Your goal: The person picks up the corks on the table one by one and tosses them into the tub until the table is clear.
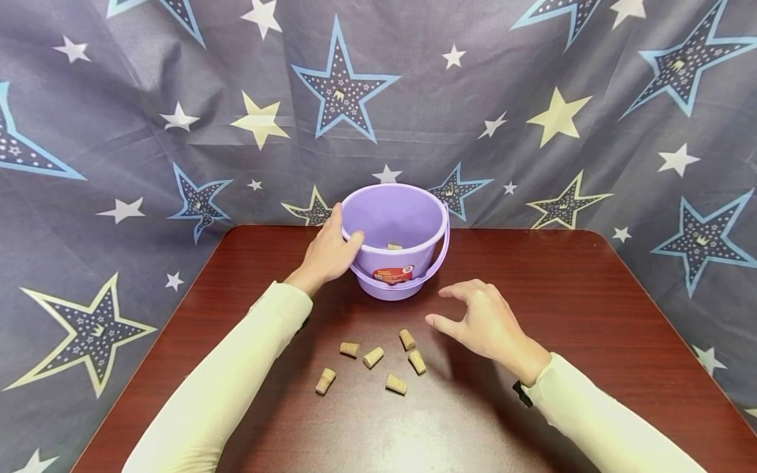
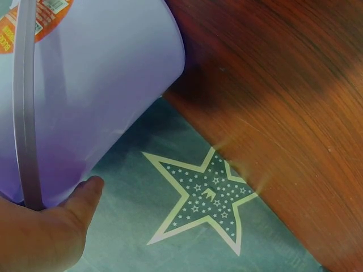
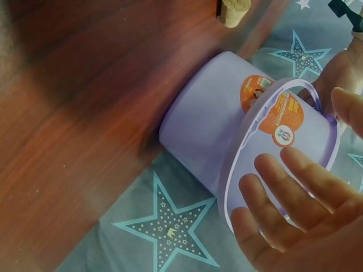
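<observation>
A light purple plastic bucket (image 1: 408, 259) stands upright near the back of the table, its handle (image 1: 440, 259) hanging down at the front. My left hand (image 1: 330, 251) holds its left rim, thumb at the front and fingers along the outer side. Inside, one cork (image 1: 394, 247) shows above the front rim; the rest of the bottom is hidden. Several corks lie in front of the bucket, among them a cork (image 1: 407, 339) and a second cork (image 1: 416, 362) close together. To the right of these, my right hand (image 1: 486, 320) is above the table, fingers spread and holding nothing.
The dark red-brown wooden table (image 1: 532, 276) has rounded back corners. Right behind it hangs a grey curtain (image 1: 414, 118) with stars. Other loose corks, such as one cork (image 1: 325, 381) at the left and another cork (image 1: 395, 385) at the front, lie between my forearms.
</observation>
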Tool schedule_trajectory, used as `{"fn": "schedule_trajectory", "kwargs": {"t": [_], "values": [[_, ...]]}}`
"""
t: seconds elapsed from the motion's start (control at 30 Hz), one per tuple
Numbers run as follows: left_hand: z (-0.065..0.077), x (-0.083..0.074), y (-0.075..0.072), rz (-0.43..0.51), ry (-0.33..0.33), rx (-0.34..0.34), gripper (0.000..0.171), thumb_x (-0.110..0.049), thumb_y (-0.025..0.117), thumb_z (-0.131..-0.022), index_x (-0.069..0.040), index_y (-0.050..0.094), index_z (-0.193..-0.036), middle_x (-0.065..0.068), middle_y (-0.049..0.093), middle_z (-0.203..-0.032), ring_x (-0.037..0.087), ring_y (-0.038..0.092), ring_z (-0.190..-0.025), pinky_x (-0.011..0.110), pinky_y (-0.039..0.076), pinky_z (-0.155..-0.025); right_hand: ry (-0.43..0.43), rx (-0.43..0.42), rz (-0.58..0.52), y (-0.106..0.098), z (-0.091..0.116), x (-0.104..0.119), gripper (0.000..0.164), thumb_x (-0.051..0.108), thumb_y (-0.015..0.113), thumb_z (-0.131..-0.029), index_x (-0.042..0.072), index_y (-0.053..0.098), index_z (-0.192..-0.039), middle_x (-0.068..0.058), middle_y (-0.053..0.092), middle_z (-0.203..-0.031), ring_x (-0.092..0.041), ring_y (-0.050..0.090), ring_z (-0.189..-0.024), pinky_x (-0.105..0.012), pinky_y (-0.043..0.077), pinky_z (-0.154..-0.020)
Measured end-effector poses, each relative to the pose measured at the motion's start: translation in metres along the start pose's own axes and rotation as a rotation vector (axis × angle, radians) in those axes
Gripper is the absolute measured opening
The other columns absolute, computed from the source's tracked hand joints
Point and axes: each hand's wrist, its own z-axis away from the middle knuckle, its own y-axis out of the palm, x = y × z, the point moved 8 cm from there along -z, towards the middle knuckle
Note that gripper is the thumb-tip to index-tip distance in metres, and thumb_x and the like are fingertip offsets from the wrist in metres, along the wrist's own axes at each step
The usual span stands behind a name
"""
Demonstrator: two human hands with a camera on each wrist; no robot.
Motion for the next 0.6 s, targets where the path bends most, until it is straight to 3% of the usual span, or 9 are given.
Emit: {"fn": "schedule_trajectory", "kwargs": {"t": [0.6], "values": [[-0.001,0.001,0.000,0.007,0.005,-0.005,0.088,-0.046,0.047,-0.097,-0.011,0.006,-0.166,0.016,0.025,-0.167,0.034,0.033,-0.150,0.055,0.032,-0.116,-0.125,0.022,0.054,0.017,0.009,0.008,0.043,0.038,0.090,-0.073,0.010,0.080,-0.103,0.000,0.077,-0.097,-0.024,0.069,-0.095,-0.046,0.052,-0.085]]}}
